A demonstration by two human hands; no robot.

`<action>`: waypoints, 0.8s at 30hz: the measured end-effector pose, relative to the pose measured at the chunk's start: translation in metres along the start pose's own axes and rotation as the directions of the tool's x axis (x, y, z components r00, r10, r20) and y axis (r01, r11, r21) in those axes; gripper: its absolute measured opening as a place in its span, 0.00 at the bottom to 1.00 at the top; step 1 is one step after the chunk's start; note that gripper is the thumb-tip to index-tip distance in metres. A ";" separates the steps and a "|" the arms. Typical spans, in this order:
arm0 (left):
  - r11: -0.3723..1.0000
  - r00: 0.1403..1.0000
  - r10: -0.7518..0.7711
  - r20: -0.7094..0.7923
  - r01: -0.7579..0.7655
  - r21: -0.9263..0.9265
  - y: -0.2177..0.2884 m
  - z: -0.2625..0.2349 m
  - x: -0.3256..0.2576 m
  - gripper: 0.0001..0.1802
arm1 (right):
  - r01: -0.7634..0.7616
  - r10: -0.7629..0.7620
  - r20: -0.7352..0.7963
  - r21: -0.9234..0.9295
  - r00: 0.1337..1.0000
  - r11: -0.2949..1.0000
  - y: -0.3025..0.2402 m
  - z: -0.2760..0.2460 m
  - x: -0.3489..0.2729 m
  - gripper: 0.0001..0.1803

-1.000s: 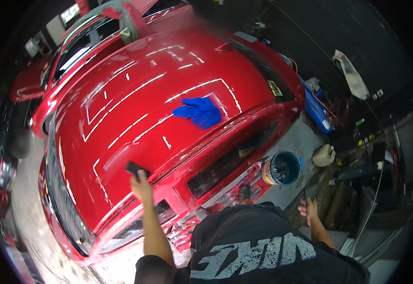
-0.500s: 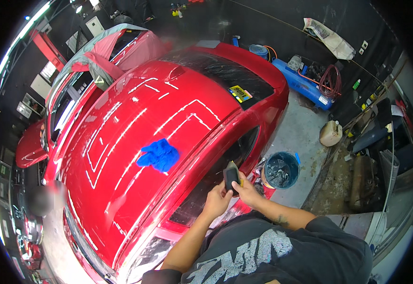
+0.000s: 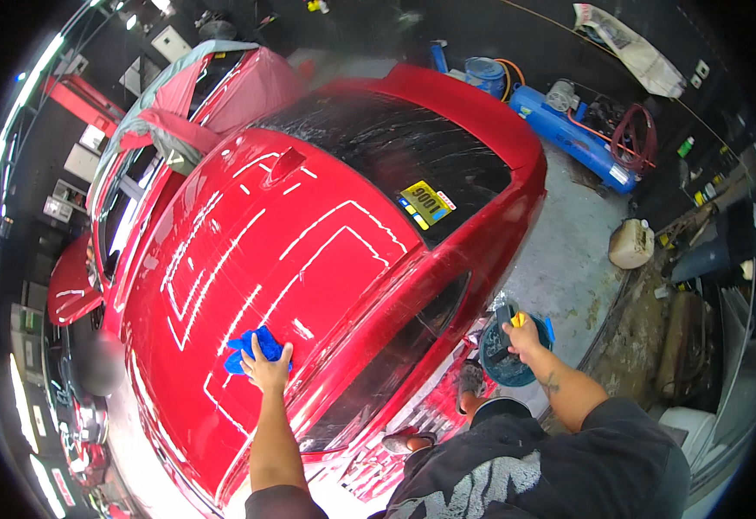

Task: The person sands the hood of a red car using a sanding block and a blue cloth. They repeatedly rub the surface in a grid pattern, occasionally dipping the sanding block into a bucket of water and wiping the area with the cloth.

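Near the middle of the red car roof [image 3: 343, 186] lies a crumpled blue cloth [image 3: 238, 352]. My left hand [image 3: 267, 370] rests on it from above, its fingers spread across the fabric and the thumb stretched to the right. My right hand [image 3: 523, 336] grips a dark rectangular block [image 3: 504, 322] with a bright yellow piece beside it under my fingers. The block hangs over the blue bucket [image 3: 521, 375] on the floor to my right. My forearm hides part of the bucket, and its contents are hard to make out.
A blue air compressor [image 3: 559, 130] with a coiled hose and a dirty white jug [image 3: 631, 243] stand beyond the bucket. A yellow sticker [image 3: 424, 204] is on the wet rear window. Behind, pink and grey sheets [image 3: 248, 99] cover another red car.
My hands have parted from around the dark block. The left moved onto the blue cloth; the right carried the block rightward over the bucket. My view has shifted somewhat.
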State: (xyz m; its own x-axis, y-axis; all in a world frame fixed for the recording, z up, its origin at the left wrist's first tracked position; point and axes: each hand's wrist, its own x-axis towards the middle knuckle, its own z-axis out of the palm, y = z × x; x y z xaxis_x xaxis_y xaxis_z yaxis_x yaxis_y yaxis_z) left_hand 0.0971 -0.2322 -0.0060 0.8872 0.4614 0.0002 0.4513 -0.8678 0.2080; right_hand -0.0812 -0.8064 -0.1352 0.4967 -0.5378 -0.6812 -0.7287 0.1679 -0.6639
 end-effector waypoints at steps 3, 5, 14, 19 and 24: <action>0.993 0.965 -0.047 -0.257 0.072 0.091 0.025 0.050 -0.006 0.48 | 0.224 -0.227 0.051 0.056 0.973 0.973 -0.047 0.023 0.062 0.30; 0.989 0.932 0.129 -0.338 -0.096 0.114 0.052 0.065 -0.029 0.37 | 0.546 -0.547 -0.015 -0.044 0.837 0.837 -0.092 0.046 0.100 0.30; 0.955 0.869 0.297 -0.395 -0.273 0.116 0.067 0.063 -0.032 0.33 | 0.708 -0.796 0.025 -0.474 0.605 0.523 -0.258 0.154 0.192 0.34; 0.937 0.831 0.349 -0.434 -0.321 0.138 0.066 0.074 -0.033 0.32 | 0.850 -0.884 0.059 -0.311 0.463 0.424 -0.231 0.169 0.205 0.28; 0.933 0.831 0.357 -0.426 -0.296 0.204 0.052 0.066 -0.033 0.32 | 0.749 -0.770 -0.052 -0.195 0.636 0.633 -0.220 0.114 0.150 0.29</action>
State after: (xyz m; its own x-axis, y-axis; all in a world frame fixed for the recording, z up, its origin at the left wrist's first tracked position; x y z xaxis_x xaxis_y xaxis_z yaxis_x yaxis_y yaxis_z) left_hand 0.0976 -0.3051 -0.0595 0.8579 0.1519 0.4908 0.1776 -0.9841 -0.0059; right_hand 0.2068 -0.8298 -0.1262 0.8524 -0.5145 0.0937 -0.1806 -0.4578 -0.8705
